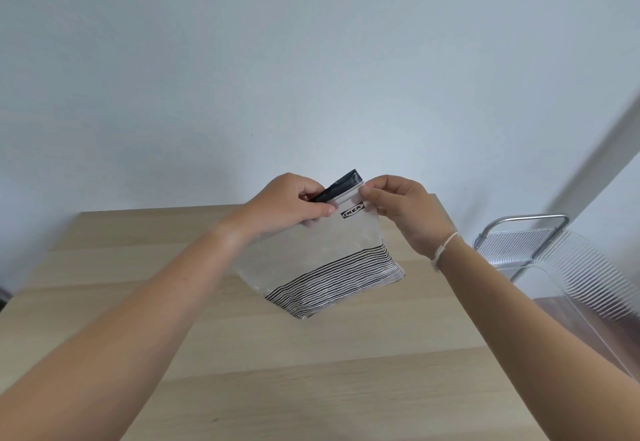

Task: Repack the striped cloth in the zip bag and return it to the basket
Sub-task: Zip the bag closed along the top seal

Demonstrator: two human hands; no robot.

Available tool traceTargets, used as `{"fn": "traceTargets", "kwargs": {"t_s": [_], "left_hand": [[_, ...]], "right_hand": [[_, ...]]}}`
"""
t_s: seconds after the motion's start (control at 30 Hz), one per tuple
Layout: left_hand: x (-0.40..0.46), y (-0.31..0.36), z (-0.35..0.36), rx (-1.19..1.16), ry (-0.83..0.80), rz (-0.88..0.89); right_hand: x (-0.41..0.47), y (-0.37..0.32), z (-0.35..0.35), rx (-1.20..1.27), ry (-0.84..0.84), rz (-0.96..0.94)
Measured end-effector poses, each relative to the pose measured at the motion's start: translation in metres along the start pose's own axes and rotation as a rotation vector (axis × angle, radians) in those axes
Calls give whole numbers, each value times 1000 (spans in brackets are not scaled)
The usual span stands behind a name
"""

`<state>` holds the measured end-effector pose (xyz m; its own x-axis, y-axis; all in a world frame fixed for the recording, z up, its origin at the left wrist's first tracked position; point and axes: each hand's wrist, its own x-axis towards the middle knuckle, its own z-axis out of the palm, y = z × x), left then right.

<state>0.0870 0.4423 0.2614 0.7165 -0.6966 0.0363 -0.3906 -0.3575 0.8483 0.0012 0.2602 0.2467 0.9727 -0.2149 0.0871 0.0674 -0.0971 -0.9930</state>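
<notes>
Both hands on zip bag above table

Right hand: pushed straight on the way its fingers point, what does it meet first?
The right hand points left along the zip bag top, which it already pinches; beyond, likely the left hand gripping the same edge. Depth is unclear.

The light is soft, even and fairly bright, daylight-like, with no hard highlights. The pale wall reads as a smooth blue-grey wash, slightly darker toward the upper corners. Shadows on the wooden table are faint; the softest one lies just beneath the zip bag (its plastic carries a mild milky sheen). Wide-angle distortion bends the table's edges and the clear ribbed basket at far right. Overall sharpness is modest, and the edges smear.
</notes>
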Motion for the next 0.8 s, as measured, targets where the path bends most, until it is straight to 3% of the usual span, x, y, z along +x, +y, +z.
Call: {"fn": "traceTargets", "kwargs": {"t_s": [0.8], "left_hand": [[6, 2, 3, 87, -13, -33]], "right_hand": [[-6, 5, 10, -35, -7, -104]]}}
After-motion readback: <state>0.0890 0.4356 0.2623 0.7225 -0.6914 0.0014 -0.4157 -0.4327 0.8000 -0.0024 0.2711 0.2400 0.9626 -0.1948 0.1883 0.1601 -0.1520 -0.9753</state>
